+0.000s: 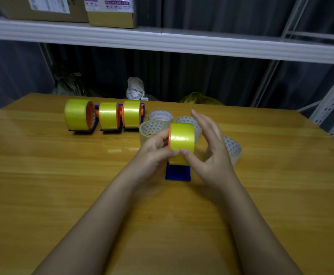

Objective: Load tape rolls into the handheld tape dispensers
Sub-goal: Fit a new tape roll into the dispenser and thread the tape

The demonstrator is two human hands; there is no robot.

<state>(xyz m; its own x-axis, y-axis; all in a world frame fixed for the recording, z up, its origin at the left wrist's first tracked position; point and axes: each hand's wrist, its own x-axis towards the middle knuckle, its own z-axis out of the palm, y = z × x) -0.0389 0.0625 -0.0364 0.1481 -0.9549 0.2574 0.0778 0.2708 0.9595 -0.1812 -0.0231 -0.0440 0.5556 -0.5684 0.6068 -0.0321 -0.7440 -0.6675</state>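
Note:
A blue handheld tape dispenser (pixel 178 172) stands at the table's middle with a yellow tape roll (pixel 182 139) on its orange hub. My left hand (pixel 154 149) grips the roll and hub from the left side. My right hand (pixel 207 143) has straight fingers along the roll's right side, its thumb pressing the roll's front. Three more dispensers loaded with yellow rolls (pixel 78 115) (pixel 108 116) (pixel 131 114) stand in a row at the back left.
Several clear tape rolls (pixel 152 129) (pixel 160 115) (pixel 232 148) lie on the wooden table (pixel 63 185) around my hands. A white shelf (pixel 162 42) with cardboard boxes (pixel 110 14) hangs above the far edge. Crumpled paper (pixel 135 88) sits behind the table.

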